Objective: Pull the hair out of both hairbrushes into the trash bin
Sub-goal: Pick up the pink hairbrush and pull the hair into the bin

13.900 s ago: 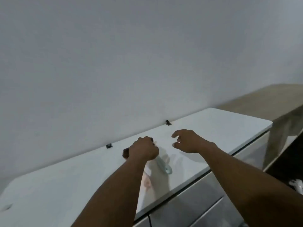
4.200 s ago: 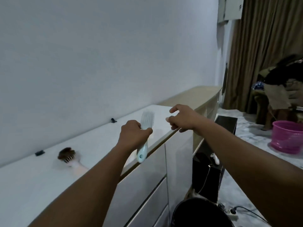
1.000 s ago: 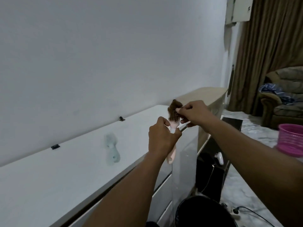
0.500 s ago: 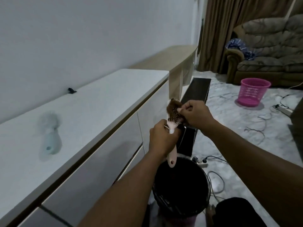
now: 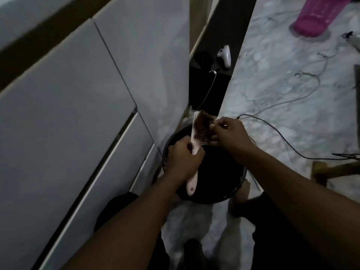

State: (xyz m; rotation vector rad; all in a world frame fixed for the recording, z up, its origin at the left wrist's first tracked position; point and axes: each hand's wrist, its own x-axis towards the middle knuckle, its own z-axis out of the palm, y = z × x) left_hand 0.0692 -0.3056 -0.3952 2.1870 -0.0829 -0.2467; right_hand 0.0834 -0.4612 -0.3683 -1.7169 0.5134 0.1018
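Note:
My left hand (image 5: 182, 159) grips the handle of a pale pink hairbrush (image 5: 196, 141), held upright over the round black trash bin (image 5: 239, 184) on the floor. Brown hair (image 5: 202, 127) is matted over the brush's bristles. My right hand (image 5: 228, 133) is at the brush head, fingertips pinched on the brown hair at its right side. The pale green hairbrush is out of view.
White cabinet drawers (image 5: 78, 114) fill the left side, close to the bin. A pink basket (image 5: 319, 18) stands far right on the marble floor. Black cables (image 5: 292, 149) run across the floor. A white controller (image 5: 225, 56) lies on a dark low shelf. My feet flank the bin.
My view has tipped down onto the bin, and the cabinet top with the green brush has left the frame. Both hands have lowered the pink brush closer to the bin opening.

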